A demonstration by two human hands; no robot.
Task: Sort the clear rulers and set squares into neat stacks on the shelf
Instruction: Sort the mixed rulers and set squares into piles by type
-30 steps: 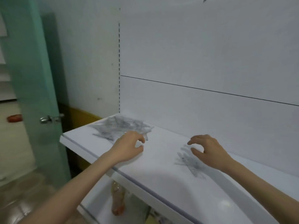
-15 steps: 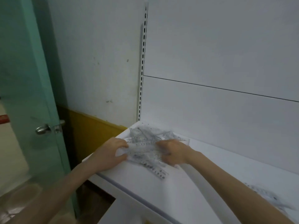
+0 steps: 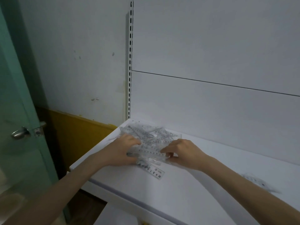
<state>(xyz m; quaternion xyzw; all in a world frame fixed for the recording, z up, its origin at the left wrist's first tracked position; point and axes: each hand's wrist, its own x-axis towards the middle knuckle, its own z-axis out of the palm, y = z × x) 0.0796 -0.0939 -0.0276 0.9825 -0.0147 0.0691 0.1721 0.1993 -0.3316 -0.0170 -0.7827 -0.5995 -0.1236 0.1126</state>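
1. The left grip (image 3: 123, 151), a bare hand, curls its fingers over the left edge of a pile of clear rulers and set squares (image 3: 154, 138), with the thumb below.
2. The right grip (image 3: 185, 153), also bare, pinches the pile's right side, fingers on top and thumb beneath.
3. The pile lies jumbled in the shelf's back left corner. One ruler (image 3: 154, 172) sticks out of it toward the front edge.
4. A smaller clear heap (image 3: 259, 182), blurred, lies well apart to the right, partly behind the right forearm.
5. The shelf (image 3: 178, 200) is flat and white, backed by a white panel (image 3: 211, 46) and a slotted upright (image 3: 129, 62).
6. To the left are a scuffed white wall with a yellow band (image 3: 78, 135) and a green glass door (image 3: 19, 95) with a metal handle (image 3: 20, 133).
7. A second ago the hands hovered apart, the right one over the smaller heap. Half a second ago both already held the large pile.
8. Black scale digits run along the protruding ruler, too blurred to read with certainty. No brand is legible.
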